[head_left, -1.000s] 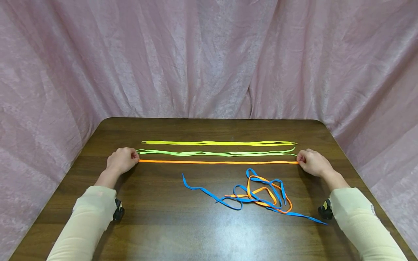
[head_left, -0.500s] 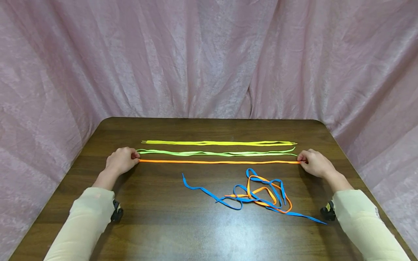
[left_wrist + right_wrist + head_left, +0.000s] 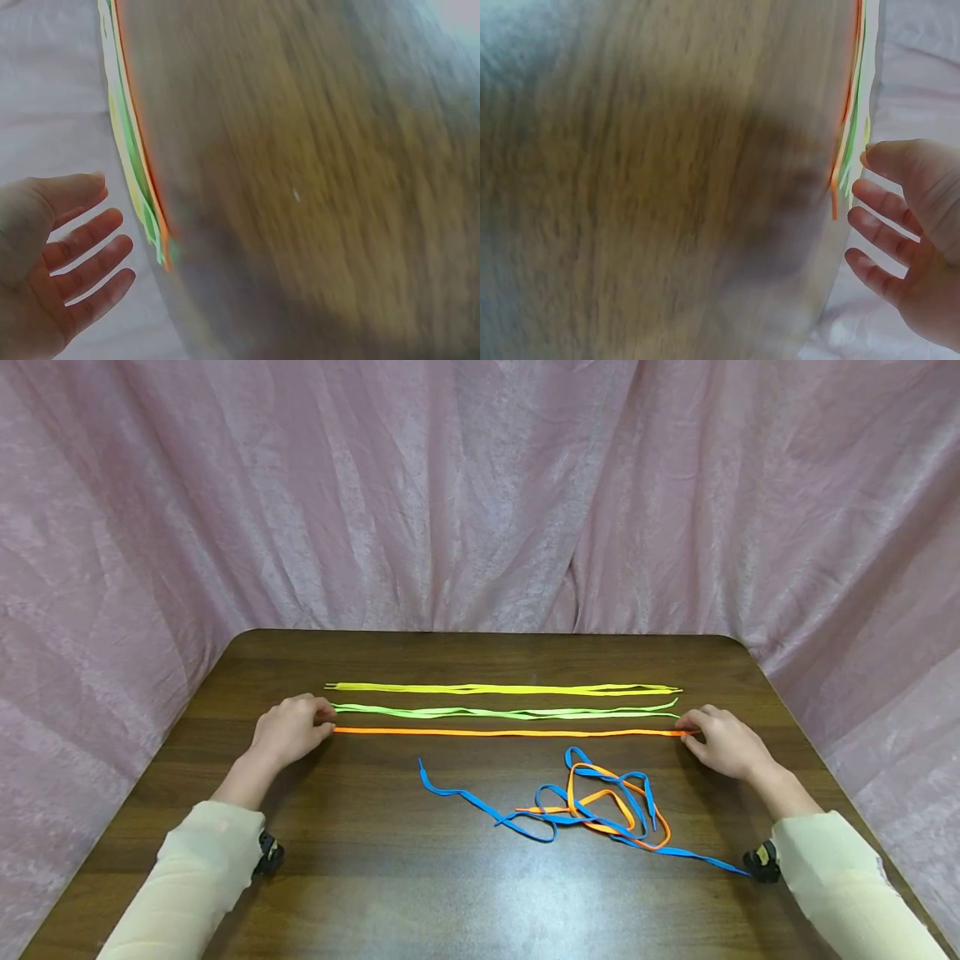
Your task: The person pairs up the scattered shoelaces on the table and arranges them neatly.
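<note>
A straight orange shoelace (image 3: 510,732) lies across the table between the two hands. At its left end is my left hand (image 3: 288,727), thumb and fingers spread apart. My right hand (image 3: 723,743) is over the lace's right end, also with thumb and fingers parted. Both wrist views show bare fingers with nothing between them, beside the orange lace ends. Just behind the orange lace run light green shoelaces (image 3: 420,713), laid roughly parallel to it. Farther back, yellow shoelaces (image 3: 502,690) form another straight row.
Nearer the body, a blue shoelace (image 3: 465,795) lies loosely tangled with a second orange shoelace (image 3: 543,811), right of centre. The brown wooden table (image 3: 375,893) has rounded far corners. A pink curtain (image 3: 480,493) hangs behind and along both sides.
Both hands pinched the ends of the straight orange shoelace earlier; their fingers have now parted from it. The left hand has shifted slightly right. The other laces have stayed put.
</note>
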### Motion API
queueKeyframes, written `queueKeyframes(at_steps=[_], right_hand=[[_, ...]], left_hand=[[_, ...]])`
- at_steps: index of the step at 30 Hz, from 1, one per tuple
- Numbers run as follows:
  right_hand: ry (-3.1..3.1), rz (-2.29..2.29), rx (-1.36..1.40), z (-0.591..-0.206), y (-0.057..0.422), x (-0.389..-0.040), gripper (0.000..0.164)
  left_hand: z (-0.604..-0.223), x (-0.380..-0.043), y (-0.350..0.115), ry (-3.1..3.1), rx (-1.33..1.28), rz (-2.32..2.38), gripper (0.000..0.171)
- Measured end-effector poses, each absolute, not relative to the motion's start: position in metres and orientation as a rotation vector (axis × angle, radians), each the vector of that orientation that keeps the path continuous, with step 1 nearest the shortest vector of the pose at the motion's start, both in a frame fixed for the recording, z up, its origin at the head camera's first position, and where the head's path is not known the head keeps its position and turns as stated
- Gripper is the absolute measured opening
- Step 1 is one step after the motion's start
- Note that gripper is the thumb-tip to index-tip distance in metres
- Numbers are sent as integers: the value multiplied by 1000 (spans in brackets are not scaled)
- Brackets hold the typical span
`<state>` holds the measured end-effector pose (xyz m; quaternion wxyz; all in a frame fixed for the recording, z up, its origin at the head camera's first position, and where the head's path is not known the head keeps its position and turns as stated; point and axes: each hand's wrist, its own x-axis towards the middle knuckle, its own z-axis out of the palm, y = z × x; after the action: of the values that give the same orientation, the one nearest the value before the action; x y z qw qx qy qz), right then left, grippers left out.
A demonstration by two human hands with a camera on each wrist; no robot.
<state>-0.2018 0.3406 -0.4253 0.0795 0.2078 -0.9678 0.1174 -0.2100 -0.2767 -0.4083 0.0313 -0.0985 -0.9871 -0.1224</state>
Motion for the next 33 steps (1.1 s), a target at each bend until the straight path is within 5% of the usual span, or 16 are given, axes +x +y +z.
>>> queueKeyframes(at_steps=[33], right_hand=[[-2792, 325, 1003, -429, 254, -182, 18]], left_hand=[[-405, -192, -153, -2875, -896, -180, 19]])
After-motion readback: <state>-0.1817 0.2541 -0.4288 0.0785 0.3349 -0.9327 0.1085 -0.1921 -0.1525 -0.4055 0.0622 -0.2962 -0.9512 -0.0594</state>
